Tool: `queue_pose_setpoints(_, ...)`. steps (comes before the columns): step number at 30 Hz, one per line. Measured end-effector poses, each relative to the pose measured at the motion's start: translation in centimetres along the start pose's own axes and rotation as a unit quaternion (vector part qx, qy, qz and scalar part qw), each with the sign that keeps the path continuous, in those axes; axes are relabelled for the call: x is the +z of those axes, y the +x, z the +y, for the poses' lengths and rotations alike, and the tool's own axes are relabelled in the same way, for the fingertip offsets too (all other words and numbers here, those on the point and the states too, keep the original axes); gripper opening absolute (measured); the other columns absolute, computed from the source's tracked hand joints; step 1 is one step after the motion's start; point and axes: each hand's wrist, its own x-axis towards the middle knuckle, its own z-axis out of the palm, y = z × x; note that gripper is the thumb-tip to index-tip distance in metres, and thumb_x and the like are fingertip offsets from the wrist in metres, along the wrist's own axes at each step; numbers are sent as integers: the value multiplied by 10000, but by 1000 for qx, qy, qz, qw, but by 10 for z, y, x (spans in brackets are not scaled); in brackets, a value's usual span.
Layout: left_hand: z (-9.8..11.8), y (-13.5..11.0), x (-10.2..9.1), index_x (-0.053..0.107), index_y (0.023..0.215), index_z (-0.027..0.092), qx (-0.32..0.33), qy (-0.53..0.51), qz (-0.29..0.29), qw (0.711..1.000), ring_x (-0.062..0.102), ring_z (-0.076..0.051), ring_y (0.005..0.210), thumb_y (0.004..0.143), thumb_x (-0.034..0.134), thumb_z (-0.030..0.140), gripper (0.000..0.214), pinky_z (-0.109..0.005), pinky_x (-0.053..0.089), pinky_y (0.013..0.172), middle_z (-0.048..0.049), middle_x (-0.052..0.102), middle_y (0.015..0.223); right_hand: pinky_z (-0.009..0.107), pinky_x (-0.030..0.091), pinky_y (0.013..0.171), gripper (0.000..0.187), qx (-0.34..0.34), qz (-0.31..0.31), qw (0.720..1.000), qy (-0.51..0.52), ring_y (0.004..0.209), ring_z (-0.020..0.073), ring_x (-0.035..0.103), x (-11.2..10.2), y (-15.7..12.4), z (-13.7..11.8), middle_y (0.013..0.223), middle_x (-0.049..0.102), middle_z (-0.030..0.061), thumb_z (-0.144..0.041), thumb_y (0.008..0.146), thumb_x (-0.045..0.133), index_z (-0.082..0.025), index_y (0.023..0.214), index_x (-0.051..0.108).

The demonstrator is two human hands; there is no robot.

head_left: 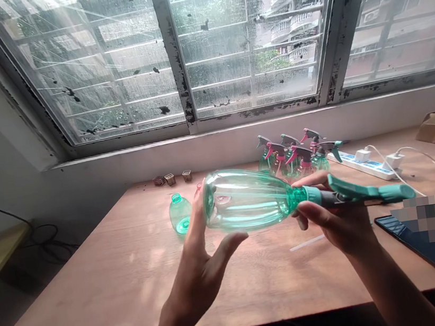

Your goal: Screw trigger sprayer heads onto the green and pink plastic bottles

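A clear green spray bottle (250, 201) lies sideways in the air above the table, its base to the left. My right hand (341, 221) grips it at the collar, thumb and fingers around the neck. The teal and grey trigger head (369, 191) points right, past that hand. My left hand (205, 255) cups the base end, with the thumb stretched along the underside and the fingers partly hidden behind the bottle. Left of it stands a green bottle (180, 214) without a spray head. A thin pale tube (306, 243) lies beneath my right hand.
Several spray bottles (299, 155) with pink or teal triggers stand at the back. A white power strip (366, 165) with plugs and cables is right of them. A dark tablet-like device (408, 245) lies at right. Small brown blocks (170, 179) sit along the table's (117, 283) back edge.
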Motion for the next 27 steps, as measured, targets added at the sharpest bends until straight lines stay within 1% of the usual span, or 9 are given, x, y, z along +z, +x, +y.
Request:
queue_pose_setpoints(4, -2, -3, 2, 239, 1736, 451, 5, 22, -16, 1000, 303, -407, 1672, 1045, 677, 529, 821, -693, 287, 1336, -53, 358, 1803, 287, 532, 455, 194, 5, -6, 999, 39, 474, 165, 660, -4, 4, 4, 657, 709, -46, -325, 978, 842, -271, 1123, 725)
queue_pose_setpoints(7, 0, -4, 2, 215, 1749, 419, 5, 17, -33, 999, 270, -413, 1682, 1050, 654, 551, 835, -682, 305, 1333, -63, 288, 1829, 280, 529, 458, 194, 4, -8, 999, 32, 480, 157, 659, -5, 3, 3, 669, 708, -46, -322, 984, 836, -273, 1132, 722)
queue_pose_setpoints(9, 2, -3, 0, 250, 1752, 360, -4, 1, -36, 999, 279, -439, 1674, 1034, 642, 614, 857, -680, 342, 1319, -105, 322, 1813, 275, 530, 466, 193, -8, -7, 1000, 6, 489, 149, 651, -4, 0, 1, 677, 709, -45, -305, 974, 849, -271, 1120, 728)
queue_pose_setpoints(11, 3, -2, -1, 311, 1738, 323, -20, -20, -31, 999, 324, -466, 1652, 1025, 608, 676, 849, -693, 375, 1298, -138, 415, 1766, 272, 526, 475, 217, -25, 1, 999, -43, 507, 146, 646, -2, -2, -1, 678, 702, -44, -288, 942, 883, -266, 1104, 741)
queue_pose_setpoints(15, 4, 2, -3, 416, 1694, 327, -63, -31, -36, 997, 352, -478, 1636, 1038, 580, 683, 765, -713, 369, 1290, -132, 539, 1682, 273, 528, 488, 248, -48, 5, 994, -101, 509, 139, 633, 0, -4, -1, 685, 693, -46, -275, 915, 907, -263, 1109, 752)
queue_pose_setpoints(18, 4, 3, -4, 390, 1702, 366, -75, -32, -48, 996, 284, -460, 1667, 1019, 639, 663, 785, -703, 303, 1325, -101, 481, 1730, 275, 549, 521, 225, -34, 5, 996, -84, 511, 133, 636, -1, -2, 0, 661, 680, -60, -270, 926, 897, -262, 1093, 746)
queue_pose_setpoints(23, 2, 2, 1, 215, 1724, 505, -51, -17, -27, 998, 149, -421, 1711, 978, 741, 611, 919, -707, 184, 1361, 9, 273, 1835, 280, 578, 512, 154, 15, -10, 1000, 0, 496, 143, 672, -4, 4, 3, 668, 724, -46, -277, 979, 839, -258, 1091, 735)
queue_pose_setpoints(25, 1, 1, 3, 181, 1719, 536, -45, -10, -22, 999, 166, -421, 1708, 988, 741, 583, 922, -719, 178, 1357, 23, 251, 1841, 275, 566, 464, 133, 25, -23, 999, 21, 466, 146, 664, -3, 6, 3, 681, 742, -35, -284, 990, 821, -263, 1096, 744)
queue_pose_setpoints(27, 0, 1, 5, 162, 1720, 537, -46, -9, -23, 999, 249, -431, 1685, 1005, 721, 571, 908, -735, 203, 1344, -8, 297, 1824, 273, 550, 435, 113, 37, -18, 999, 28, 454, 148, 653, 0, 6, 2, 686, 750, -27, -299, 998, 808, -268, 1092, 752)
